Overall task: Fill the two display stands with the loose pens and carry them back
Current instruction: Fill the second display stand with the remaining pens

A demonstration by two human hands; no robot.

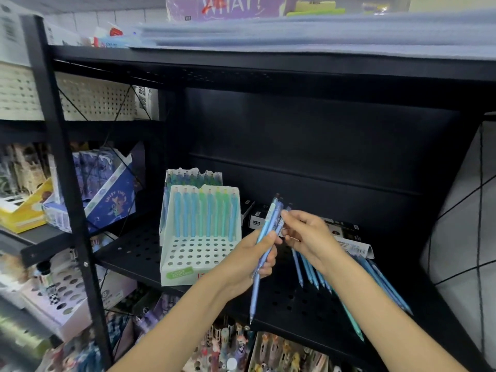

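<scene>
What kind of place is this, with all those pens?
Probably a stationery shop: a black shelf carries a display stand with pens in rows, loose pens lie beside it, and more stationery boxes fill neighbouring shelves.

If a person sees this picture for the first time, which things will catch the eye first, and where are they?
First, the two hands at centre: the left hand grips a bundle of blue pens, and the right hand pinches their upper ends. To their left on the black shelf stands a white stand, its back row filled with blue and green pens and its front holes empty. More loose pens lie on the shelf under the right forearm.
</scene>
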